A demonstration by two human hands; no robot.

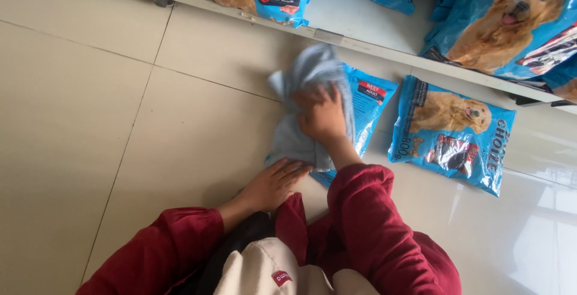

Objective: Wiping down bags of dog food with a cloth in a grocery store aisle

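A grey cloth (306, 108) was gripped by the closed right hand (321, 114) and pressed on a blue dog-food bag (368, 105) lying on the floor (90, 120), while the open left hand (270, 187) was laid flat beside it, and another blue bag (454, 132) lay nearby.

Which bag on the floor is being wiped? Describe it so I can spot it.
Start at the white shelf edge running across the top. Two blue pet-food bags lie on the tiled floor below it. It is the left bag, mostly covered by a grey cloth under the right hand; the other bag lies uncovered.
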